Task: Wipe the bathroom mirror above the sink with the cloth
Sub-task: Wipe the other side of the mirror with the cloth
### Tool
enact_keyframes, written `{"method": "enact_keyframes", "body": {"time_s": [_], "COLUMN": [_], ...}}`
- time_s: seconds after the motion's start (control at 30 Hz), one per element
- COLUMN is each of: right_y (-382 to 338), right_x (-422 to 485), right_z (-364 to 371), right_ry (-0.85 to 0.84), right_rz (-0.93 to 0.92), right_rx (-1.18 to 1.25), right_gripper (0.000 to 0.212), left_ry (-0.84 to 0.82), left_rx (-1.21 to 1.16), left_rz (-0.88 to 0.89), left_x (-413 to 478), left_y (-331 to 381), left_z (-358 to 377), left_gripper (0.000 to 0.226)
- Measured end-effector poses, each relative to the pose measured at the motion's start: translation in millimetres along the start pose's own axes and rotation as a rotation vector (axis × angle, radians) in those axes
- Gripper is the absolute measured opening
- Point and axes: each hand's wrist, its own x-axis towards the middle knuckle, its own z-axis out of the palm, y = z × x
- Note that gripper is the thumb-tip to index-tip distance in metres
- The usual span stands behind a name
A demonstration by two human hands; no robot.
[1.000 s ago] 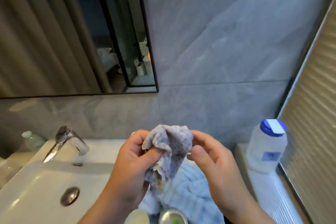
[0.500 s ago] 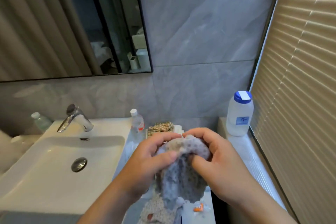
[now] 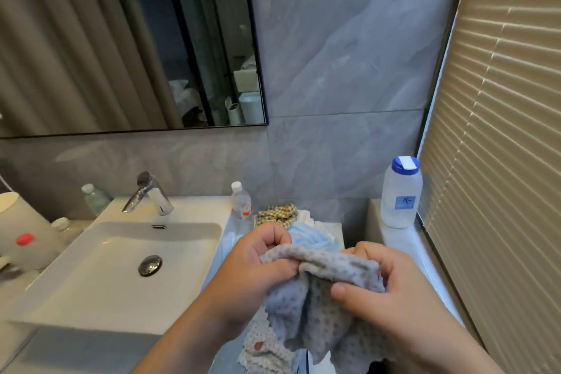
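**A:** What fills the view, biggest thing first?

**B:** The mirror [image 3: 121,39], a wide dark-framed pane from nine to twelve o'clock, fixed on a grey tiled wall. Below it, at eight o'clock, is the white sink [image 3: 76,291] with a chrome tap [image 3: 148,194]. A slatted blind [image 3: 501,130] runs down the three o'clock side.

**A:** And the cloth?

**B:** The cloth [image 3: 321,297] is at five o'clock, a grey dotted rag held low over the counter, well apart from the mirror. The left hand [image 3: 258,270] pinches its top edge between thumb and curled fingers. The right hand [image 3: 385,291] grips the other end, thumb pressed on top. The rest hangs bunched and creased.

**A:** Anything smaller nearby?

**B:** A pale bottle with a blue cap [image 3: 400,191] at three o'clock, and a small clear bottle [image 3: 241,202] beside the sink.

**A:** So how should this step go?

**B:** My judgement: draw the top edge taut, fold the rag into a flat pad and take it in one hand, so a broad smooth face meets the glass. A bunched wad would likely streak.
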Motion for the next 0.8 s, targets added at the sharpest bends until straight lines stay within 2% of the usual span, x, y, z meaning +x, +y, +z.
{"method": "enact_keyframes", "body": {"time_s": [0.07,0.17,0.27,0.33,0.5,0.57,0.7,0.8], "right_y": [-3.4,-0.8,6.3,10.5,28.1,40.5,55.6,56.7], "right_x": [3.7,11.5,17.1,18.3,25.3,26.7,24.8,24.6], "right_z": [0.2,0.9,0.9,0.5,-2.9,-4.6,-9.1,-13.9], "right_ry": [-0.008,-0.025,-0.065,-0.104,-0.048,-0.029,0.004,-0.117], "right_rz": [-0.010,0.012,0.073,0.143,0.293,0.321,0.349,0.370], "right_rx": [0.096,0.185,0.170,0.091,-0.276,-0.374,-0.420,-0.453], "right_gripper": [0.024,0.043,0.036,0.035,0.023,0.014,0.019,0.020], "left_ry": [0.009,0.042,0.048,0.077,0.163,0.186,0.292,0.257], "left_rx": [-0.021,-0.030,-0.019,-0.002,0.108,0.146,0.285,0.237], "left_rz": [-0.005,0.006,0.024,0.034,0.041,0.049,0.073,0.033], "left_x": [1.1,2.3,3.2,5.0,12.8,15.1,20.3,21.0], "left_y": [6.6,12.1,12.7,13.8,13.0,9.2,-4.1,-8.1], "left_z": [-6.3,-18.7,-31.6,-39.7,-65.3,-74.2,-88.0,-90.3], "left_gripper": [0.022,0.022,0.022,0.021,0.008,0.012,0.028,0.027]}}
